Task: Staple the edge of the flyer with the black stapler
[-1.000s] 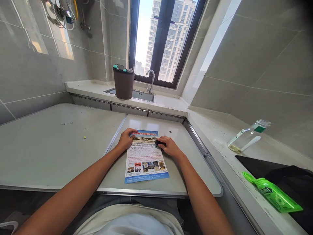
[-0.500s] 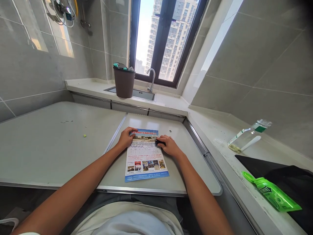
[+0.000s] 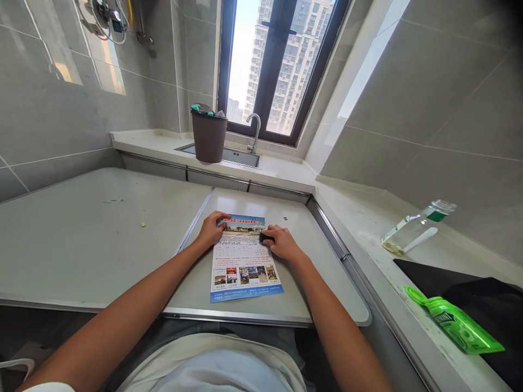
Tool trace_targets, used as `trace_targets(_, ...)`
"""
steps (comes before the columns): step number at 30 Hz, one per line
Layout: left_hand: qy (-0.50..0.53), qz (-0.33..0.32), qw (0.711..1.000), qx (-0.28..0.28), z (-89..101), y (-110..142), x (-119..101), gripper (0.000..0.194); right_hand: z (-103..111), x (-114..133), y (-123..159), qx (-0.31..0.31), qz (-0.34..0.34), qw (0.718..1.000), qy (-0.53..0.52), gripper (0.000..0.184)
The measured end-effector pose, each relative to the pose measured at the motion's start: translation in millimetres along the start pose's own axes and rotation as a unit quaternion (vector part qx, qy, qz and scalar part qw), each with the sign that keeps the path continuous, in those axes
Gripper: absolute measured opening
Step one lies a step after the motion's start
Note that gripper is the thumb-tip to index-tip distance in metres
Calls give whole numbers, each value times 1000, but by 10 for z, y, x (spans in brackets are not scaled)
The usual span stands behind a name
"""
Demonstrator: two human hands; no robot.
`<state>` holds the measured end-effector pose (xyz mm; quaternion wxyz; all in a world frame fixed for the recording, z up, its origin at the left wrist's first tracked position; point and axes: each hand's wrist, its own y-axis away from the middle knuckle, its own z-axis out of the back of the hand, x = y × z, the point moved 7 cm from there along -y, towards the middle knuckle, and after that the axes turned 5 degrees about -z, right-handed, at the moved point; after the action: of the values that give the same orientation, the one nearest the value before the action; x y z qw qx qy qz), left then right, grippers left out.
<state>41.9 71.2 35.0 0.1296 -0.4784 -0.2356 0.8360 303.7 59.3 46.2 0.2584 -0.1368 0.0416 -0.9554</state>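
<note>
A printed flyer (image 3: pixel 245 250) with blue borders, red headings and small photos lies on the whitish folding table. My left hand (image 3: pixel 211 228) is at its upper left edge, fingers bent and thumb pressed on the paper, holding it down. At the flyer's upper right edge, my right hand (image 3: pixel 283 242) is closed around a small black object (image 3: pixel 266 238) that sits over the paper. My fingers partly cover this object, so its kind is hard to make out.
Beyond the table, a brown bin (image 3: pixel 209 136) stands at the sink (image 3: pixel 241 158) with a tap (image 3: pixel 255 130). On the right counter are a clear glass bottle (image 3: pixel 420 226), a green pouch (image 3: pixel 461 326) and a black board (image 3: pixel 433 277). Small scraps (image 3: pixel 143 224) lie on the table's left half.
The view has shifted very slightly. Both hands, the flyer and the black object stay in nearly the same places.
</note>
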Motion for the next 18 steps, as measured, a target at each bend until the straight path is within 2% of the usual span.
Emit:
trace_targets(7,-8,-2,1000,0,-23,2,23,29,-43,57,-7,20,5,999,38,27)
trace_targets(13,-21,9,1000,9,-42,-12,54,28,-138,131,28,-11,43,994,102,26)
trace_targets(18,-48,-17,997,56,-128,-12,61,27,-75,118,100,-56,40,995,68,31)
